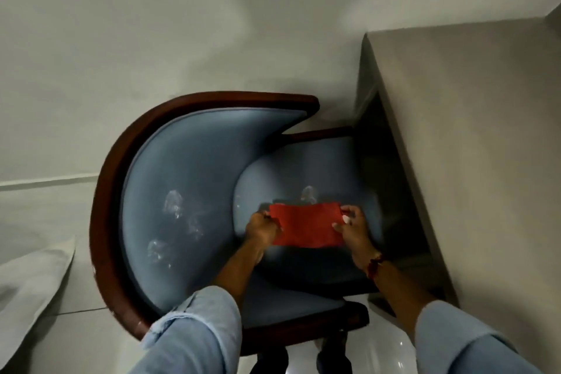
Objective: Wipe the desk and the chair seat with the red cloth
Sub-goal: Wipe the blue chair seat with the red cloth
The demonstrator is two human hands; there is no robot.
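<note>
The red cloth (306, 225) is stretched flat between both hands just above the blue chair seat (303, 173). My left hand (261, 229) pinches the cloth's left edge. My right hand (353, 226) pinches its right edge. The chair has a curved blue padded back (188, 191) with pale smudges and a dark red wooden rim (112, 179). The grey desk (473, 118) stands to the right, and its edge overhangs the chair's right side.
A pale wall fills the top and left. White cloth or bedding (33, 285) lies at the lower left. The glossy white floor (391, 352) and the chair's dark base (331, 355) show at the bottom.
</note>
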